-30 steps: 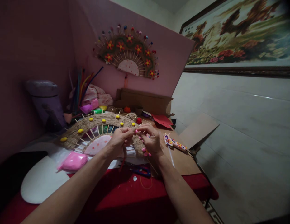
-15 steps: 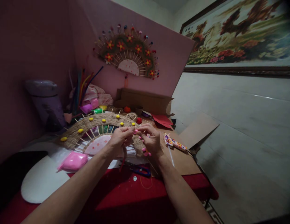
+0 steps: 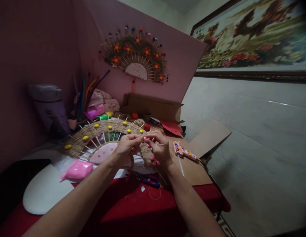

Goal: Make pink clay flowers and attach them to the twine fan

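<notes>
Head: left hand (image 3: pixel 127 144), right hand (image 3: pixel 159 146), pinched grip on pink piece (image 3: pixel 145 138) (pink-filled bag (image 3: pixel 79 169)).

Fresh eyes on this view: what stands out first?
Probably the flowered fan on the pink backdrop, upper middle. Below it is a twine-covered fan with yellow dots; before its right end, left hand and right hand meet at a small pink piece. A framed horse picture hangs upper right.

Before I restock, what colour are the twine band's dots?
Yellow dots, best seen in the head view.
</notes>
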### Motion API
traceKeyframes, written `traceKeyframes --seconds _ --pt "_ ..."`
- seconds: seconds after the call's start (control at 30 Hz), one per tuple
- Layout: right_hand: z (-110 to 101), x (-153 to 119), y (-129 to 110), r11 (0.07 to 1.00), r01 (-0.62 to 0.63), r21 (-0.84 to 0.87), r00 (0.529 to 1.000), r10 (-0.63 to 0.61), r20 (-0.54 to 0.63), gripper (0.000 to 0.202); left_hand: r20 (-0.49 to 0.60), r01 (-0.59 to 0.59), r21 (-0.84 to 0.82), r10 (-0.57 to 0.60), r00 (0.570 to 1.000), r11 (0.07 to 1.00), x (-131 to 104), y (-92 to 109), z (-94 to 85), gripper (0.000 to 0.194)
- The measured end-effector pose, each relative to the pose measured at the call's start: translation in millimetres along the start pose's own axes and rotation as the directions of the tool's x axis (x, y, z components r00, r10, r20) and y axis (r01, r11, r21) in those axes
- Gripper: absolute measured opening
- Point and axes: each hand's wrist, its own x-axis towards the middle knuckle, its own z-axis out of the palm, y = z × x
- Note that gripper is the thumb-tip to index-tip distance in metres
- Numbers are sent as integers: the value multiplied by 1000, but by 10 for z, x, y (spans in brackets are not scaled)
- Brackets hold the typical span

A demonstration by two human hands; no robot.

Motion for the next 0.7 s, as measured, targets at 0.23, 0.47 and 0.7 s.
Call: traceKeyframes --seconds 0.23,0.47,0.7 --pt "0 4 -19 1000 21 -23 1000 -21 12 6 -8 -16 17 16 1000 1000 -4 18 13 37" --pt "8 5 -27 1000 17 -8 1000 -17 -17 6 -13 8 -16 -9 1000 1000 -10 27 26 41" --pt "3 2 -20 1000 2 -8 1000 -2 -12 7 16 27 -65 -26 1000 998 -13 17 22 37"
